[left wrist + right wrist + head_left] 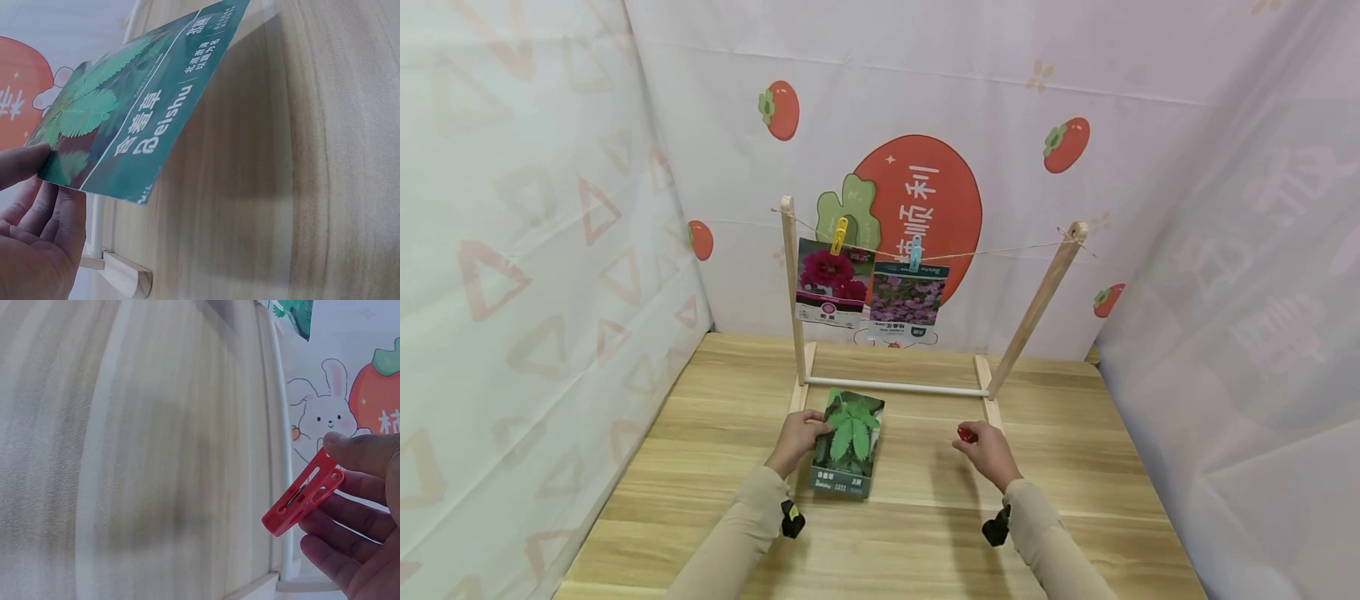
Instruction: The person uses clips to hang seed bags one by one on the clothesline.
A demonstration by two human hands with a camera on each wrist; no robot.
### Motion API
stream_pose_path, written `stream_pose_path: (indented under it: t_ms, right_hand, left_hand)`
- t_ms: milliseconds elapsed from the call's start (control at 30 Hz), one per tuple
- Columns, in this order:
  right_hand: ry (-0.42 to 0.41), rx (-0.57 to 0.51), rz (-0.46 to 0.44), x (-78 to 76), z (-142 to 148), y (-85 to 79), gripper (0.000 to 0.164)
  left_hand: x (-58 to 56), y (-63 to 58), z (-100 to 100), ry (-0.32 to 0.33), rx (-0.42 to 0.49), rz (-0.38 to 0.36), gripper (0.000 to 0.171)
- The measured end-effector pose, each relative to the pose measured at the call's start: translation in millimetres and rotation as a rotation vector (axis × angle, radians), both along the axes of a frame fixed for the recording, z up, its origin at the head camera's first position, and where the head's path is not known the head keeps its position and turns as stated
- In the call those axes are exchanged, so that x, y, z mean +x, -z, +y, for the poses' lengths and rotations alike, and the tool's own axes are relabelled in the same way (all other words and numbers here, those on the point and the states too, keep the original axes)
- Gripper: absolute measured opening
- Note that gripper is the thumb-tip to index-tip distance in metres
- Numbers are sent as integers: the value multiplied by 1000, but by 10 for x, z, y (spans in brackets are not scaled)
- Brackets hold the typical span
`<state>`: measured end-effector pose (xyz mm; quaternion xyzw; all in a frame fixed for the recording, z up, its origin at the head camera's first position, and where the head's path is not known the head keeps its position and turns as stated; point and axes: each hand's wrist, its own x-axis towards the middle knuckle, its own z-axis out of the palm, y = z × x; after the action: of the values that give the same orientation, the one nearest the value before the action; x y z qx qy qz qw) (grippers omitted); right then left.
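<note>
My left hand (799, 440) pinches a green seed packet (848, 442) by its left edge, thumb on the front and fingers behind. In the left wrist view the packet (106, 119) is raised at a slant over the wooden table, its leaf picture and white lettering showing. My right hand (988, 454) pinches a red clothespin (303, 497) between thumb and fingers, with the clip's closed end pointing away from the hand. Two packets hang on a string between wooden posts: one with dark pink flowers (831, 283) under a yellow clothespin (839, 237), one with purple flowers (908, 302) under a blue clothespin (916, 252).
The wooden stand has a left post (793, 292), a right post (1037, 308) and a white crossbar (895, 386) low between them. Its feet rest on the wooden table (700, 500). Printed cloth (1000, 75) hangs behind and on both sides.
</note>
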<state>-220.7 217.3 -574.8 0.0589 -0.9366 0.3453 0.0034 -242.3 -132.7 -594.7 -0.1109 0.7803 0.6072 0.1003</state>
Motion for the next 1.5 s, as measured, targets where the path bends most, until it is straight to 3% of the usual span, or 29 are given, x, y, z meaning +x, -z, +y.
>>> stream_pose_path:
  t_ms: [467, 1033, 1500]
  right_hand:
    - [8, -24, 89, -28, 32, -177, 32]
    - [33, -66, 111, -56, 55, -392, 32]
    - [21, -43, 214, -51, 19, -554, 28]
  left_hand:
    - [-12, -135, 12, -27, 23, 14, 24]
    - [-40, -291, 64, -95, 109, 67, 20]
    - [-43, -422, 95, -96, 135, 105, 24]
